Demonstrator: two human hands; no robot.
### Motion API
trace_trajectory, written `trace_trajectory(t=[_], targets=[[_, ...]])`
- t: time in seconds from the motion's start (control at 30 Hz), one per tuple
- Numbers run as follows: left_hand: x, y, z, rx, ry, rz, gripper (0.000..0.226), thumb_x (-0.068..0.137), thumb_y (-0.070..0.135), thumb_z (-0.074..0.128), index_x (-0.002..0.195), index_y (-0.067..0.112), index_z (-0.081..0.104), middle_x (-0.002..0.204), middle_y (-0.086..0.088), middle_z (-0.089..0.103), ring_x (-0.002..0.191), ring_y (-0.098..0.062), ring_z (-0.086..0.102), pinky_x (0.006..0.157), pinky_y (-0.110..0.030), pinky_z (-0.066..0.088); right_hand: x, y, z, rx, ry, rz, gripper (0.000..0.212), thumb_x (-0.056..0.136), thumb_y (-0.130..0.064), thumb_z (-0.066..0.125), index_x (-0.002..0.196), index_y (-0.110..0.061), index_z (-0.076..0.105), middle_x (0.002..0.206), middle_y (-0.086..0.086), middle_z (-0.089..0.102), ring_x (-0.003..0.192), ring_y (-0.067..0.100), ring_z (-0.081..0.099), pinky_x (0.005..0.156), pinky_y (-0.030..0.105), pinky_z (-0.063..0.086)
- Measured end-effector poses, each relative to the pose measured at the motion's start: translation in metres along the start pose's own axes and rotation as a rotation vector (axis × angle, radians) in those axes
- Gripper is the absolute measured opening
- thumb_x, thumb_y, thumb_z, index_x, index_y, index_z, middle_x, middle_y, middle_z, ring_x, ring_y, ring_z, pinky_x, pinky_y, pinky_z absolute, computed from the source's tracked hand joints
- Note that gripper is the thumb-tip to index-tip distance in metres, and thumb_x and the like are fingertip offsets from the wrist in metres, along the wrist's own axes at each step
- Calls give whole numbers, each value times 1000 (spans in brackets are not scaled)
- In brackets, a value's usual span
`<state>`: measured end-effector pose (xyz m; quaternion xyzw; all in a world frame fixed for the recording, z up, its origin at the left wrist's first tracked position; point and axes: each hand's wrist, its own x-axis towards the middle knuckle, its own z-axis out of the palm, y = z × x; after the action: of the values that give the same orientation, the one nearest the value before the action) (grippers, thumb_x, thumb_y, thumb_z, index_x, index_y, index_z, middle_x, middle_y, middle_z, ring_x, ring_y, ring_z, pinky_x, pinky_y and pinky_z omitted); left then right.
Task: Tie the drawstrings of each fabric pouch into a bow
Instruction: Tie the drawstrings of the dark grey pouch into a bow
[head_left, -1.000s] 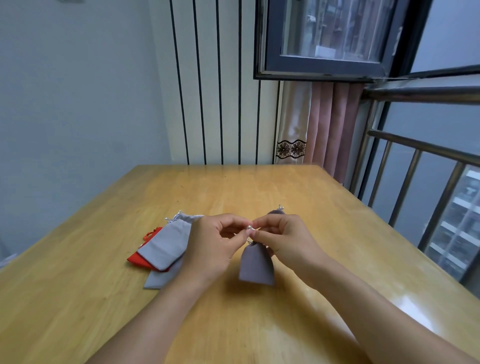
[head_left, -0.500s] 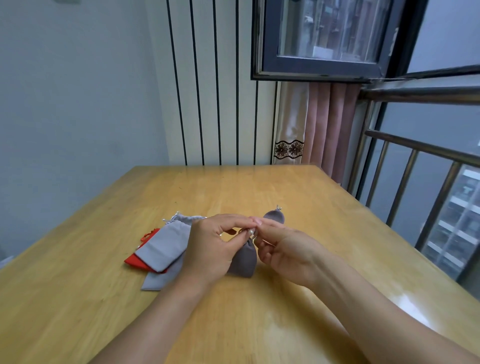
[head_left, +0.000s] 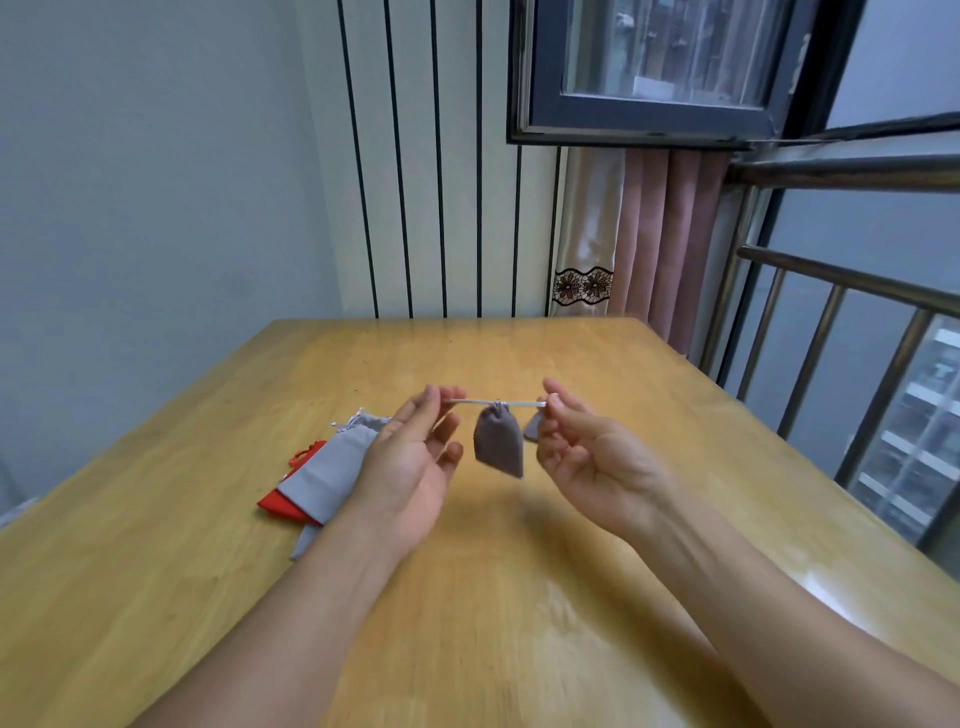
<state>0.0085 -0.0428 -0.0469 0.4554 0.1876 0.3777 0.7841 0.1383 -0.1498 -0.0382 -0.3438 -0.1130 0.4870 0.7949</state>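
Observation:
A small dark grey pouch (head_left: 498, 448) hangs in the air above the table, its mouth drawn tight. Its white drawstring (head_left: 475, 402) runs taut and level to both sides. My left hand (head_left: 415, 457) pinches the string's left end between thumb and forefinger, palm turned up. My right hand (head_left: 584, 457) pinches the right end the same way. A pile of pouches lies on the table to the left: light grey ones (head_left: 332, 467) on top of a red one (head_left: 280, 503). Part of another grey pouch (head_left: 532, 426) shows behind my right hand.
The wooden table (head_left: 467, 597) reaches to a striped wall at the back. A metal railing (head_left: 831, 332) and a window stand close along the right side, with a pink curtain (head_left: 660, 234) in the corner.
My hands have moved apart and lifted, pulling the drawstring out straight. The dark grey pouch left the table and now hangs between them with its mouth cinched.

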Motion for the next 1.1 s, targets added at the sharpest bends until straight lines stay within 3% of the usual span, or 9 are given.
trace_trajectory(t=[0.07, 0.2, 0.3, 0.43, 0.57, 0.7, 0.8, 0.93, 1.1], targets=[[0, 2, 0, -46, -4, -41, 14, 96, 29, 52, 97, 18, 61, 84, 6, 67, 66, -7, 48, 56, -20, 32, 0, -2, 0, 17, -7, -27, 21, 92, -2, 59, 110, -8, 67, 78, 4, 61, 61, 8, 53, 50, 15, 45], [-4, 2, 2, -154, -98, -120, 13, 96, 31, 52, 87, 21, 54, 97, -3, 74, 58, -8, 52, 47, -19, 34, -4, 5, 2, -17, -110, 14, 22, 83, -9, 66, 106, -11, 65, 84, 4, 68, 67, 9, 55, 51, 15, 43], [-3, 8, 0, -175, -91, -134, 16, 99, 28, 50, 87, 18, 55, 80, -2, 68, 54, -9, 51, 45, -17, 37, -3, 5, 2, -30, -131, 29, 6, 93, -12, 60, 99, -10, 61, 95, 7, 72, 62, 8, 57, 49, 15, 43], [-3, 5, 4, -126, -74, -67, 19, 102, 19, 46, 86, 13, 53, 59, 2, 45, 51, -9, 40, 48, -17, 39, -1, 5, -1, -169, -147, -24, 7, 99, -10, 54, 94, -9, 59, 74, 2, 59, 59, 7, 48, 52, 14, 44], [-2, -2, 3, 284, -35, 121, 10, 100, 17, 51, 98, 9, 57, 54, 1, 44, 49, -13, 38, 50, -23, 36, -4, 7, -1, -621, -131, -180, 9, 101, -9, 54, 97, -8, 61, 71, 4, 56, 58, 11, 52, 56, 23, 48], [-4, -7, -6, 770, -69, 304, 14, 89, 14, 69, 99, 16, 60, 55, 0, 58, 51, -12, 51, 56, -19, 43, -7, 11, -3, -1193, -185, -432, 12, 96, -16, 64, 107, -14, 65, 67, 2, 57, 61, 12, 58, 60, 33, 56], [-5, -11, -11, 976, -98, 376, 24, 82, 9, 71, 99, 23, 60, 65, -6, 66, 58, -10, 56, 60, -16, 45, -4, 14, -11, -1690, -187, -607, 21, 88, -23, 72, 108, -20, 67, 61, -7, 52, 55, 7, 49, 57, 21, 42], [-4, -13, -13, 1100, -137, 409, 28, 78, 8, 72, 99, 23, 62, 64, 0, 65, 51, -3, 50, 57, -14, 44, -4, 13, -14, -1866, -134, -559, 15, 88, -32, 74, 83, -20, 67, 59, -7, 46, 51, 9, 40, 50, 20, 34], [-2, -8, -16, 1091, -138, 411, 24, 77, 8, 77, 96, 20, 69, 69, 6, 62, 52, 0, 50, 58, -13, 45, -5, 7, -11, -1711, -170, -556, 28, 93, -29, 67, 69, -15, 65, 54, -6, 45, 49, 9, 38, 49, 21, 32]])
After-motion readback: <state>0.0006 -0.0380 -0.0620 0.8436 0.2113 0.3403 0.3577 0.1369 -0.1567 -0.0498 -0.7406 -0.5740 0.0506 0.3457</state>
